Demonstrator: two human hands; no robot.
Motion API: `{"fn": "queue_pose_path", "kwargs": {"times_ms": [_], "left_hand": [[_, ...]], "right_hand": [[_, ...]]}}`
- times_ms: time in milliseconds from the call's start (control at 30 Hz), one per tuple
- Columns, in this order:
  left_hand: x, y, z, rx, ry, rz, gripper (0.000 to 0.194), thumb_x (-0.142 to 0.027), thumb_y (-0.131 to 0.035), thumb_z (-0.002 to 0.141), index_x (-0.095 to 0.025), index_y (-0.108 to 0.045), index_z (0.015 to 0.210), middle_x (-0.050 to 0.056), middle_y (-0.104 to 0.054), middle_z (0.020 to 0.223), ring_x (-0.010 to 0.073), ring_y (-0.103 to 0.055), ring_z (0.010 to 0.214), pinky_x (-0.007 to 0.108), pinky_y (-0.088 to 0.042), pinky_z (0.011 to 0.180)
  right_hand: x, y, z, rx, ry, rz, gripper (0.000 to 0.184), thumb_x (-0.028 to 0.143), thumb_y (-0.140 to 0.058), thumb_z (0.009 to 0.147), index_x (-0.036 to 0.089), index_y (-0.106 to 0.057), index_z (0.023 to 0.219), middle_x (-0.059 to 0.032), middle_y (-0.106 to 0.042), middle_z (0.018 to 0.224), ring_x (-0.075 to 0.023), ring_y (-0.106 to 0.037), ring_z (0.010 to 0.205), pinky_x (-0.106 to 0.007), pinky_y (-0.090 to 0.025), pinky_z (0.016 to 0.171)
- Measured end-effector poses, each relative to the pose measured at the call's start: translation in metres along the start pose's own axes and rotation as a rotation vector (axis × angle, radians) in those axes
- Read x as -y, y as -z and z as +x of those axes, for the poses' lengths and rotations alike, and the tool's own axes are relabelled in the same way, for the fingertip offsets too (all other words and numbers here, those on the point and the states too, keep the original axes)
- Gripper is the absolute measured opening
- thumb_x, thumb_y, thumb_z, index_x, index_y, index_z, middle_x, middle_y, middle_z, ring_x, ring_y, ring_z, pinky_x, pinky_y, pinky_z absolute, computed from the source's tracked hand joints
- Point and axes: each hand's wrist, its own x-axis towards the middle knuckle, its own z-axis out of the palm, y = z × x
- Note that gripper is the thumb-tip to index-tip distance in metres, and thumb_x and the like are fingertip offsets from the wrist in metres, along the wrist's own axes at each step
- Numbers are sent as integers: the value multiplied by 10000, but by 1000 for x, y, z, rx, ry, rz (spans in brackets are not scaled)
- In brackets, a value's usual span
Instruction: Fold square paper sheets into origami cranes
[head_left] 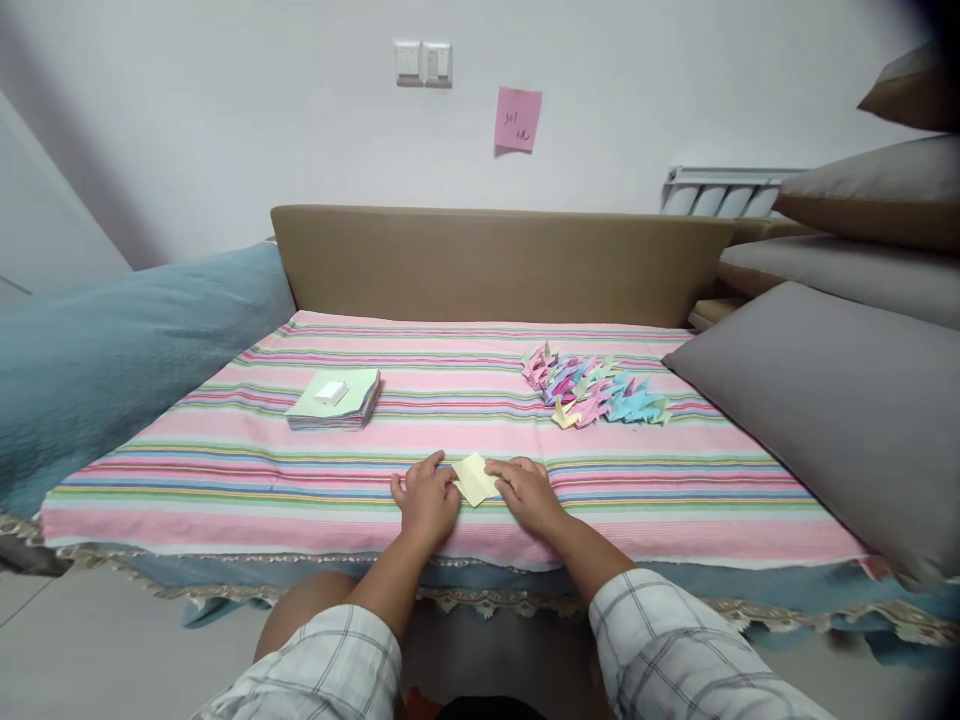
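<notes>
A small pale yellow piece of folded paper (pixel 475 480) lies diamond-wise on the striped cloth, between my two hands. My left hand (pixel 429 498) pinches its left corner with thumb and index finger, the other fingers bent over the cloth. At the right corner, my right hand (pixel 527 490) has its thumb and fingers closed on the paper's edge. Farther back to the right sits a cluster of folded paper cranes (pixel 592 388) in pink, purple, yellow, green and blue. A stack of square paper (pixel 352 398) rests to the left, with a small white block (pixel 331 393) on top.
The striped cloth (pixel 450 350) covers a sofa seat with a brown backrest (pixel 495 265). A blue-covered armrest (pixel 150 340) bounds the left side. Grey cushions (pixel 840 400) are piled at the right. A pink note (pixel 517 120) and light switches (pixel 424 64) are on the wall.
</notes>
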Motion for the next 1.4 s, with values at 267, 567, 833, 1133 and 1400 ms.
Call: {"fn": "queue_pose_path", "kwargs": {"times_ms": [267, 567, 833, 1133, 1400], "left_hand": [[-5, 18, 29, 283, -129, -14, 226, -260, -521, 704, -280, -701, 839, 10, -461, 1381, 290, -354, 1287, 580, -159, 1055], [-3, 8, 39, 317, -159, -41, 309, -284, -603, 654, -313, -677, 952, -17, -462, 1378, 284, -331, 1302, 555, -118, 1084], [0, 0, 36, 289, -158, -135, 264, -234, -593, 670, -330, -663, 905, -50, -503, 1342, 257, -350, 1290, 572, -96, 1072], [2, 0, 44, 327, -345, -220, 183, -310, -674, 689, -286, -648, 868, -3, -478, 1370, 239, -364, 1288, 535, -130, 1088], [2, 1, 45, 327, -337, -319, 222, -311, -708, 676, -261, -624, 876, 36, -607, 1213, 225, -513, 1160, 538, -133, 1083]], "right_hand": [[-2, 2, -3, -65, 54, 12, 286, 226, -505, 836, 250, -606, 1103, -33, -601, 1209, -217, -478, 1071, -413, -361, 921], [-2, -5, -5, -126, 46, -64, 258, 354, -546, 837, 238, -634, 1050, -69, -548, 1233, -247, -449, 1111, -423, -366, 942], [0, -4, -5, -143, 68, -99, 312, 381, -575, 825, 233, -617, 1097, -79, -560, 1142, -245, -456, 1053, -400, -374, 916], [2, -4, -8, -106, 41, -138, 311, 413, -522, 863, 240, -611, 1107, -70, -584, 970, -219, -487, 905, -368, -368, 831], [8, 2, -10, -36, 44, -146, 311, 385, -514, 871, 250, -581, 1142, -57, -587, 1029, -217, -478, 924, -369, -341, 831]]}}
